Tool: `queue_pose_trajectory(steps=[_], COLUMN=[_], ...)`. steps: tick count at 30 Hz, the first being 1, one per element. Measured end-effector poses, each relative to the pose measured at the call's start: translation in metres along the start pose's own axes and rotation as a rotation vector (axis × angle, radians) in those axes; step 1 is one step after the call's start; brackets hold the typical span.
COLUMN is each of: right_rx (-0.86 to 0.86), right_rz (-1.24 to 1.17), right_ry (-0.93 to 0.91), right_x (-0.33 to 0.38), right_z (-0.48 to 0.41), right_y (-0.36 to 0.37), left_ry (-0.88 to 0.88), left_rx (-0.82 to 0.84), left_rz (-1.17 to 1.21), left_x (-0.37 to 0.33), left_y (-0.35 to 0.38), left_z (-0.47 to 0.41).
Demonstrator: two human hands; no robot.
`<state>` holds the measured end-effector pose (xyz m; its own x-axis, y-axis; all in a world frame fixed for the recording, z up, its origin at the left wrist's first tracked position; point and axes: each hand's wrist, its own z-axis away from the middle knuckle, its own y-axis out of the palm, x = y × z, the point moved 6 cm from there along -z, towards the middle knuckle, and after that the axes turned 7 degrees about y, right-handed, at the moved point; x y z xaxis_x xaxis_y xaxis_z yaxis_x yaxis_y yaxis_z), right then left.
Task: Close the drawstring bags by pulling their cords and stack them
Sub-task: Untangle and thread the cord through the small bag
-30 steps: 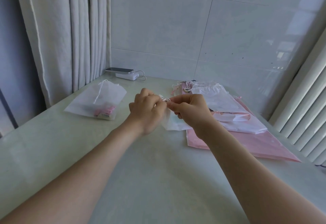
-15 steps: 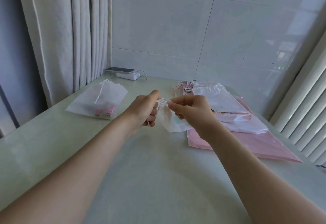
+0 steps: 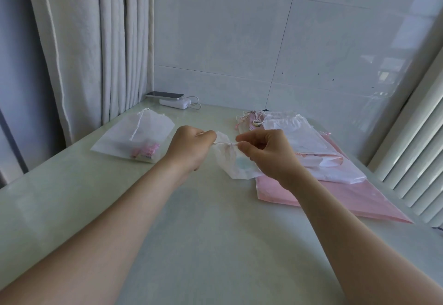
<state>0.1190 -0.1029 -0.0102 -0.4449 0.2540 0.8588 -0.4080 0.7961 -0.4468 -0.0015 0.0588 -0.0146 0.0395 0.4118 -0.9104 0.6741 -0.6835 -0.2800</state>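
Left grip and right grip pinch the cord, now farther apart (small bag cinched).

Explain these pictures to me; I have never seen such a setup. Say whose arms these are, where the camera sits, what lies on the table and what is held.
There is no machine here: the two bare arms belong to a person. Every picture comes from one wide-angle camera worn on that person's head, looking forward and down. The left hand and the right hand each pinch the cord of a small white drawstring bag, held over the pale table. To the left lies a flat white bag with something pink inside. To the right, a pile of white and pink bags lies on a large pink sheet. At the far edge, by the curtain, a phone rests on a white power bank.
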Motion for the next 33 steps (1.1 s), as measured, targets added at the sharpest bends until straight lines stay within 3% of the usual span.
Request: queue_pose_trajectory(steps=[4,14,23,27,30,33], right_rx=[-0.100,-0.214,-0.264,-0.270,-0.274,-0.201], right_rz=[0.275,0.378,0.343,0.317,0.317,0.136], right_ry=[-0.094,0.006,0.117,0.077,-0.025,-0.045], right_x=[0.011,0.008,0.007,0.006,0.010,0.015], right_z=[0.002,-0.001,0.001,0.004,0.007,0.007], right_y=[0.007,0.015,0.014,0.013,0.007,0.003], left_ry=[-0.008,0.006,0.019,0.069,0.102,0.153], left_rx=[-0.008,0.040,0.054,0.003,-0.125,-0.143], left_rz=[-0.014,0.020,0.009,-0.042,-0.164,-0.241], left_x=[0.000,-0.004,-0.008,-0.004,-0.001,0.001], left_y=[-0.001,0.005,0.007,0.004,-0.007,-0.011], left_z=[0.001,0.004,0.007,0.003,0.000,-0.004])
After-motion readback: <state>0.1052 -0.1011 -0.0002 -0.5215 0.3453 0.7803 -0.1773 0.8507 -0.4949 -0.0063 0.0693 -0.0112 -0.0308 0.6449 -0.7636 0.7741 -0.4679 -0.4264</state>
